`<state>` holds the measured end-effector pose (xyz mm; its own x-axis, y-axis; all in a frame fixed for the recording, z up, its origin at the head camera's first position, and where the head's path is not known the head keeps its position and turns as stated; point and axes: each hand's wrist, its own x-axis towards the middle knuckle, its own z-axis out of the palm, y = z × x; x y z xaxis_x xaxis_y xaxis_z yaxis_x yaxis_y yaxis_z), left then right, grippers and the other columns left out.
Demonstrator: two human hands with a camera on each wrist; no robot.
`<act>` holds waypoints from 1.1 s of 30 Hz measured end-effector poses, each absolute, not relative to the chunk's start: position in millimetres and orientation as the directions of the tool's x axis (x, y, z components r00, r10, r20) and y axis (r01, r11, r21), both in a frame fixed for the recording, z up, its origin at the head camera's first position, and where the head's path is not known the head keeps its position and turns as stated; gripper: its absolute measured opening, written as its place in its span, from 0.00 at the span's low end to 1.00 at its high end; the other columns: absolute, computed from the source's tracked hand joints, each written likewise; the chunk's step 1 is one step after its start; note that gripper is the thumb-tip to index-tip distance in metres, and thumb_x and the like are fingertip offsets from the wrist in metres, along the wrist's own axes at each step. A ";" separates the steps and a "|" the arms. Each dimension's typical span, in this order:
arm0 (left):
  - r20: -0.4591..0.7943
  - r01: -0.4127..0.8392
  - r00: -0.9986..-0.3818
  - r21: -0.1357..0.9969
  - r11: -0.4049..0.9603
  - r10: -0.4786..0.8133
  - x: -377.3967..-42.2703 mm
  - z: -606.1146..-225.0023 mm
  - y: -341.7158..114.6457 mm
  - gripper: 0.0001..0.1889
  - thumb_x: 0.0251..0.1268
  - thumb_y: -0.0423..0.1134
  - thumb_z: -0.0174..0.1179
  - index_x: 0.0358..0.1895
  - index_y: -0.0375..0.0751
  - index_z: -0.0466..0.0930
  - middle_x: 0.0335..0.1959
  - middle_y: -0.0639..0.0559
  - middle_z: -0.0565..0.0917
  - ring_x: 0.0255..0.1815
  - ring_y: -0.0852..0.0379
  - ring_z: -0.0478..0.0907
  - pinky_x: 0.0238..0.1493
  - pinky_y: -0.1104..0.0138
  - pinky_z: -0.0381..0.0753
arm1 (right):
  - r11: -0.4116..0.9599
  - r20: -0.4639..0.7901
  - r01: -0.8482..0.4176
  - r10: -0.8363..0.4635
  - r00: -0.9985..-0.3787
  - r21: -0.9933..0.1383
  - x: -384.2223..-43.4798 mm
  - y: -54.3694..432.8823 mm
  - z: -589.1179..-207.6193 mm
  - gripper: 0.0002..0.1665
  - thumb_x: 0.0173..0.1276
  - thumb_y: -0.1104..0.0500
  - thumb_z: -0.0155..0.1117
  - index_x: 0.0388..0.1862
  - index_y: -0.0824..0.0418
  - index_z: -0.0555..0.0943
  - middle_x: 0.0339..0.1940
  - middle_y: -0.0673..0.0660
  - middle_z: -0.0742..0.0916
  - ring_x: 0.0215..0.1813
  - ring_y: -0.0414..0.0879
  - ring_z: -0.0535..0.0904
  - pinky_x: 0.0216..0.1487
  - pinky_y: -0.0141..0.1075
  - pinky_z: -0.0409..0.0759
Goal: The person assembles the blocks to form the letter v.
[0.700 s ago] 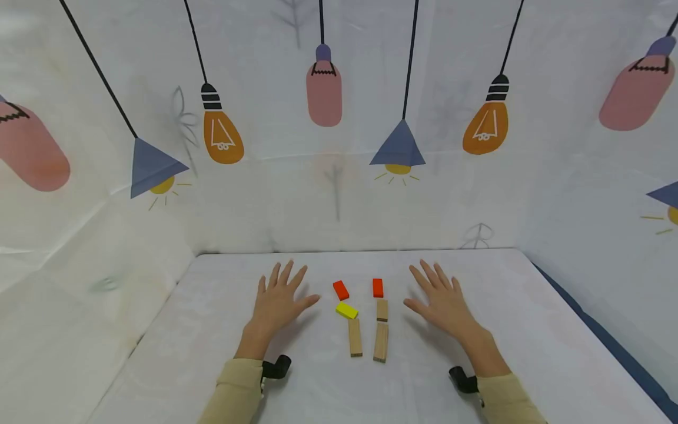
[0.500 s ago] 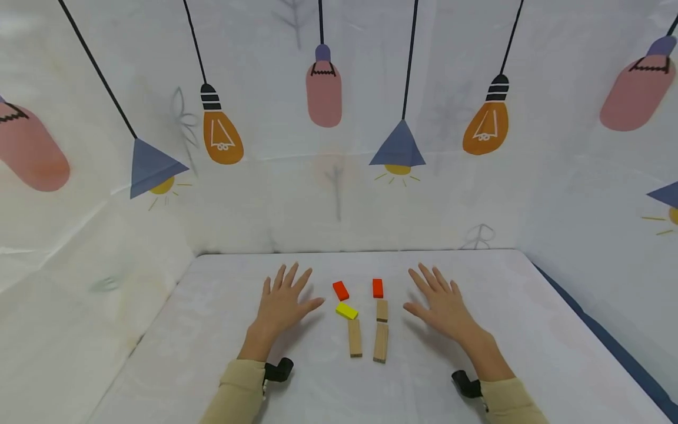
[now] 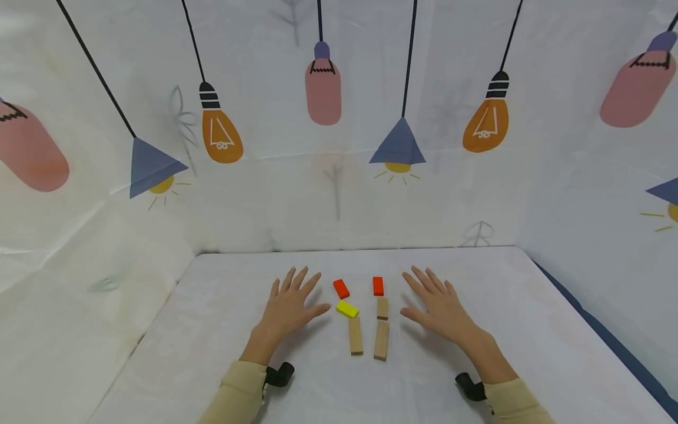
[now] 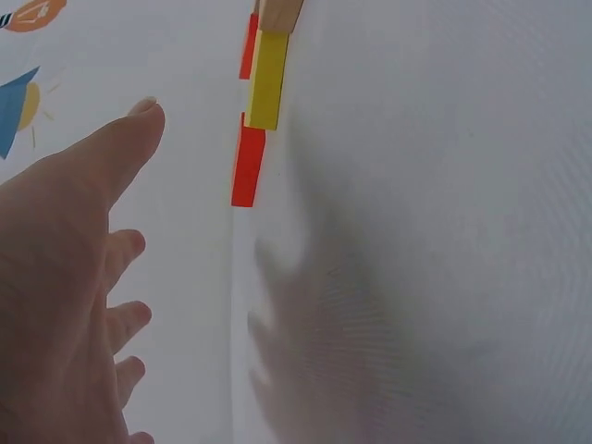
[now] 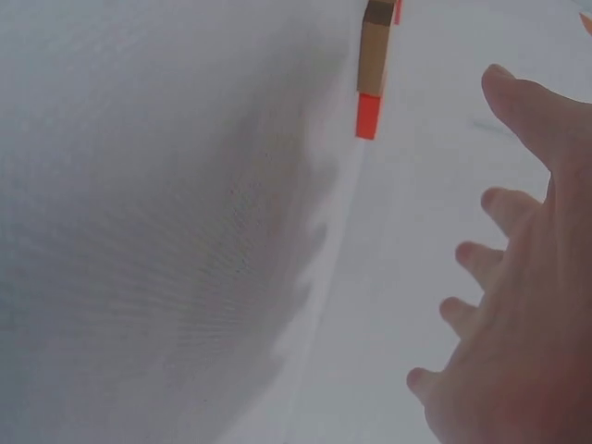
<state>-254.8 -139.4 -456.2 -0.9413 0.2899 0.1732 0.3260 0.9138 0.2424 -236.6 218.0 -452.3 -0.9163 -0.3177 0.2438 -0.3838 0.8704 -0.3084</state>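
Note:
My left hand (image 3: 288, 310) hovers over the table with fingers spread, left of the blocks and holding nothing. Its thumb points toward a yellow block (image 3: 347, 309), which lies slanted. Just behind that is a tilted red block (image 3: 341, 288), and in front a long wooden block (image 3: 355, 336). On the right a second column runs front to back: a long wooden block (image 3: 381, 340), a short wooden block (image 3: 382, 308) and a red block (image 3: 378, 286). Beside this column my right hand (image 3: 441, 307) hovers with spread fingers, also holding nothing. Both wrist views show shadows below the hands.
A white-covered table (image 3: 339, 394) spans the front. Behind it rises a pale cloth backdrop (image 3: 339, 194) printed with hanging lamps and bulbs. Dark blue fabric (image 3: 609, 333) shows along the table's right edge. A black wrist camera (image 3: 279, 374) sits on the left wrist, another on the right.
My left hand has drifted right and slightly nearer to me, closer to the yellow block. My right hand has shifted slightly left and nearer to me. The blocks have stayed in place.

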 end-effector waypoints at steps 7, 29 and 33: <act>0.171 0.381 -0.921 0.205 0.902 0.350 -251.5 -456.0 -134.8 0.40 0.62 0.72 0.52 0.76 0.63 0.60 0.80 0.50 0.58 0.82 0.41 0.49 0.75 0.36 0.49 | 0.859 0.218 -0.400 -0.344 -0.914 -0.320 -232.3 211.6 -452.0 0.47 0.66 0.35 0.61 0.80 0.46 0.58 0.82 0.55 0.59 0.82 0.62 0.48 0.72 0.71 0.46; 0.116 0.471 -0.881 0.148 0.869 0.458 -232.4 -449.4 -110.9 0.39 0.61 0.73 0.53 0.73 0.61 0.67 0.76 0.53 0.67 0.79 0.45 0.59 0.74 0.40 0.57 | 0.813 0.220 -0.499 -0.450 -0.865 -0.301 -214.8 195.7 -456.5 0.45 0.64 0.36 0.64 0.76 0.48 0.65 0.78 0.56 0.68 0.79 0.63 0.58 0.71 0.71 0.53; 0.117 0.484 -0.875 0.160 0.860 0.470 -229.0 -447.5 -107.4 0.38 0.60 0.72 0.55 0.73 0.63 0.66 0.73 0.53 0.70 0.77 0.45 0.62 0.73 0.40 0.58 | 0.805 0.178 -0.499 -0.466 -0.867 -0.322 -211.5 192.4 -455.3 0.46 0.63 0.36 0.65 0.77 0.48 0.64 0.78 0.57 0.68 0.79 0.63 0.58 0.71 0.70 0.53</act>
